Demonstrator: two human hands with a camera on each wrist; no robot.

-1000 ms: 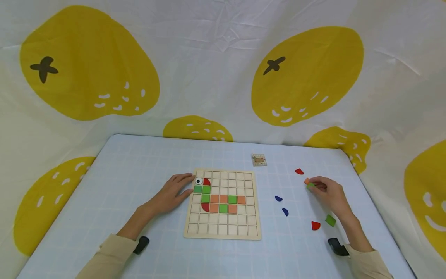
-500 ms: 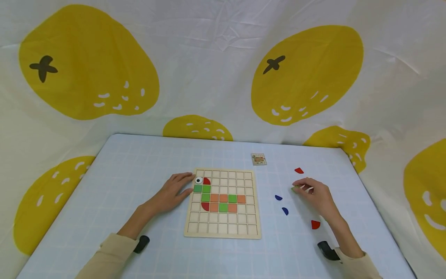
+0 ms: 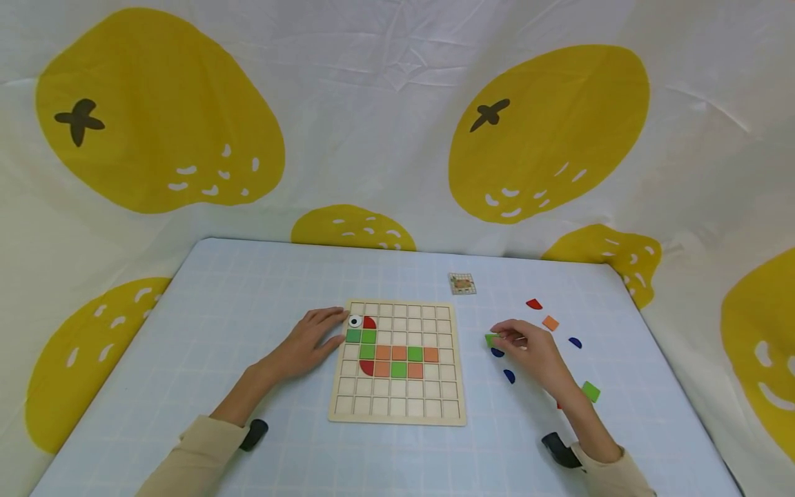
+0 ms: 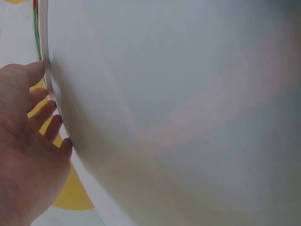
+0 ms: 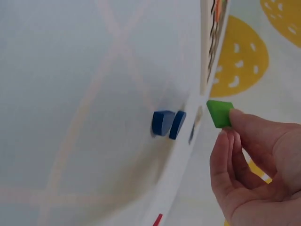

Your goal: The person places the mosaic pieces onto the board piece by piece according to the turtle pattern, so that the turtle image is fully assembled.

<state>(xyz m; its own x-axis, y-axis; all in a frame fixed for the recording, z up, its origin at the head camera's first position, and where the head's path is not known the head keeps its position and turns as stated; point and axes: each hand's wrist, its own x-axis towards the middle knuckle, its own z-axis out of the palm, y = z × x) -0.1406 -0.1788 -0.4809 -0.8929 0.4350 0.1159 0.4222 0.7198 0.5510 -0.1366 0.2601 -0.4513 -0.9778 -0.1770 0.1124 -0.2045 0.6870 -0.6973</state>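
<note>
My right hand [image 3: 528, 348] pinches a green square tile [image 5: 219, 113] between thumb and fingers, above the table just right of the board. Two dark blue half-round pieces [image 3: 509, 377] lie below and beside that hand. My left hand [image 3: 304, 345] rests at the left edge of the wooden grid board [image 3: 397, 411], its fingers fairly straight and fingertips right at the rim. On the board sits a figure of red, green and orange tiles [image 3: 398, 353] with a round eye piece [image 3: 355, 322] at its upper left.
To the right of the right hand lie an orange square [image 3: 550, 323], a red quarter-round piece [image 3: 534, 304], a blue half-round piece [image 3: 575, 342] and a green square [image 3: 591, 392]. A small picture card [image 3: 462, 284] lies behind the board. Another red piece is mostly hidden under the right forearm.
My right hand has moved left toward the board with the green tile. The orange square and a blue half-round piece now show where the hand was. The left hand has stayed put.
</note>
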